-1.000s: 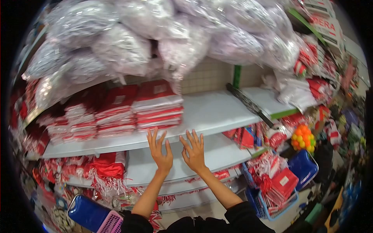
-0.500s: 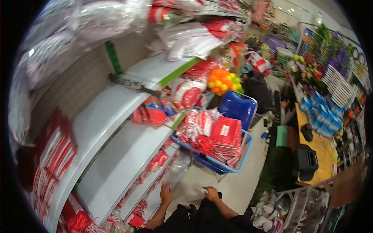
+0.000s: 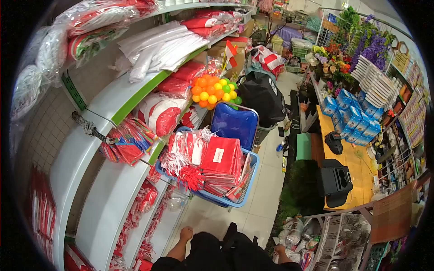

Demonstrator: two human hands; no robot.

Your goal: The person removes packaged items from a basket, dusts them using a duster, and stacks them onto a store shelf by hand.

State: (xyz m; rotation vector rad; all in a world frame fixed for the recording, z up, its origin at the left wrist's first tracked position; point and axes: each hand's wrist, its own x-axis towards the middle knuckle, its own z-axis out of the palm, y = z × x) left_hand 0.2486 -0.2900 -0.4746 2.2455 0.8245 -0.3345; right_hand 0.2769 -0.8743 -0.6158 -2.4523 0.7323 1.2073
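Observation:
My left hand [image 3: 186, 233] hangs low over the floor tiles beside the lower shelves, its fingers curled in with nothing showing in them. On the other side of my dark trousers, my right hand [image 3: 280, 249] is near the bin of plastic-wrapped goods; its fingers are too small and partly hidden to make out. Ahead of both hands stands a blue basket [image 3: 253, 174] filled with red and white goods. A stack of red packets [image 3: 221, 160] with a white label lies in it, next to red and white fringed pieces [image 3: 187, 151].
Grey shelves [image 3: 101, 189] with red and white packets curve along the left. Behind the basket are a blue chair back [image 3: 235, 126], orange and yellow balls [image 3: 212, 92] and a black bag [image 3: 262, 97]. A wooden table [image 3: 334, 158] with blue boxes [image 3: 355, 119] stands right.
The view has swung right and sharpened, so the shelves and basket sit further left. My hands have moved apart, the right one going out to my side. The left fingers now look more curled.

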